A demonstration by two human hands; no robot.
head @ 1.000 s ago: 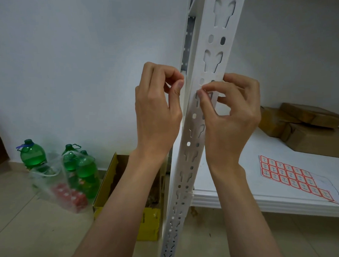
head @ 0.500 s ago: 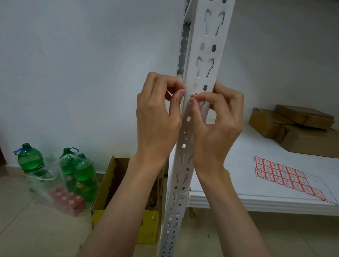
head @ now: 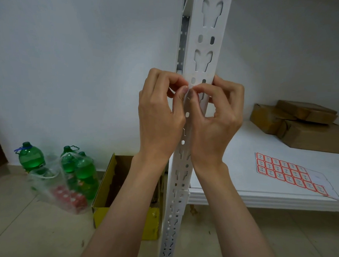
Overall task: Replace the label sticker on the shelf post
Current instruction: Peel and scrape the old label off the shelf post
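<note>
Both forearms come up from below and meet at the shelf post (head: 186, 139), a white slotted upright whose long axis runs from floor to top, leaning slightly right toward the top. The left hand (head: 160, 117) has its fingers curled with the thumb tip against the post's left edge; the right hand (head: 216, 119) curls round the post, thumb and forefinger tips pressed to its face. The two thumbs nearly touch — whatever label they work at sits right there, hidden under the fingertips, so I cannot tell whether either hand pinches a sticker. Neither hand is nearer than the other. Further off, on the white shelf (head: 263, 194) to the right, lies the sticker sheet (head: 287, 172) — closer to the right hand.
</note>
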